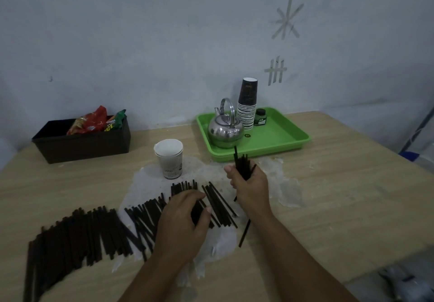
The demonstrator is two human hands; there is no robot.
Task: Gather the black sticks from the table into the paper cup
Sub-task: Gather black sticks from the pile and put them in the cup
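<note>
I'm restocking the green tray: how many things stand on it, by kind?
Kettle: 1
Stack of paper cups: 1
Small dark jar: 1
Total on the green tray: 3

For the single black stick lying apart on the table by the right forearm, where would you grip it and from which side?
Pinch the lone thin black stick near its middle, from above, fingers closing across its width. It lies flat on the wooden table, apart from the row, so both long sides are free. The right hand already grips a bundle; the left hand looks better placed.
</note>
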